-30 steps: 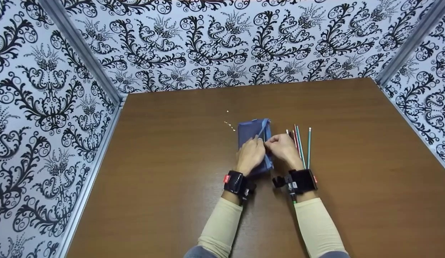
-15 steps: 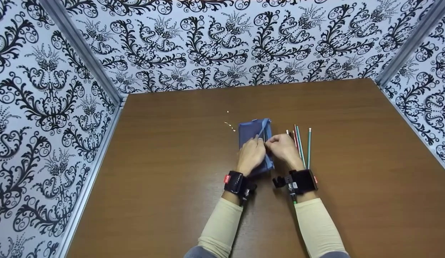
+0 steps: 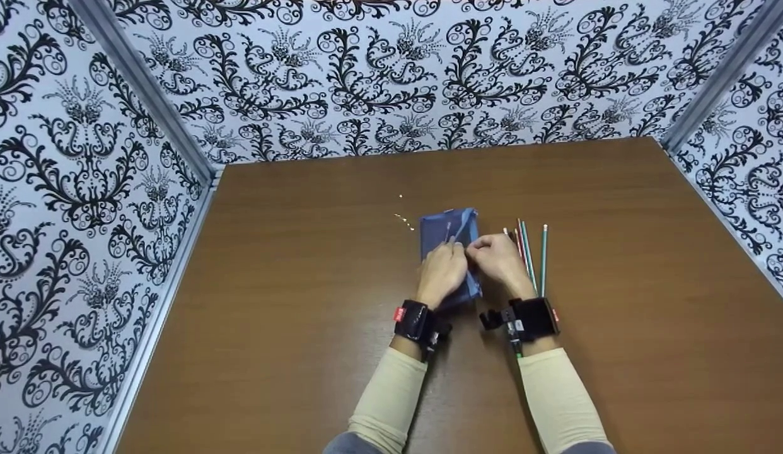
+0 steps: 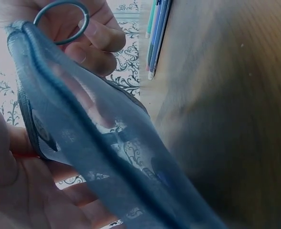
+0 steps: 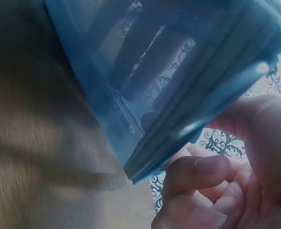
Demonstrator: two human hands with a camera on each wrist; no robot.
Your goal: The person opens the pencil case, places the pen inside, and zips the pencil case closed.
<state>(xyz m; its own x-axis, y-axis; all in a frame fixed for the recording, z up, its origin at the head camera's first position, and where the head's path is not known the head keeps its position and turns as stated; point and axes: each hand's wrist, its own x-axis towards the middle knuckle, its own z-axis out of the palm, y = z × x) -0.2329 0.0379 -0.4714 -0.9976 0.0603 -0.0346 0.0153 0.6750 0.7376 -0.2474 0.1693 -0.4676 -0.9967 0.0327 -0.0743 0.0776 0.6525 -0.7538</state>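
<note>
A blue mesh zip pouch lies on the table in the head view, its zippered side toward the right hand. My left hand holds the pouch from the left, with fingers showing behind the mesh in the left wrist view. On the other side, my right hand pinches the pouch's zippered edge with thumb and bent fingers. A blue ring hangs by the right hand's fingertips in the left wrist view. Slim streaks show through the mesh. Part of the pouch is hidden under the left hand.
Several pencils lie just right of the right hand, among them a green pencil set apart. Small white bits lie beyond the pouch on the brown table. Patterned walls enclose the back and sides.
The pouch's opening looks narrower beside the right fingertips, and a slim streak now shows through its mesh ahead of the left hand. Both hands stay nearly in place.
</note>
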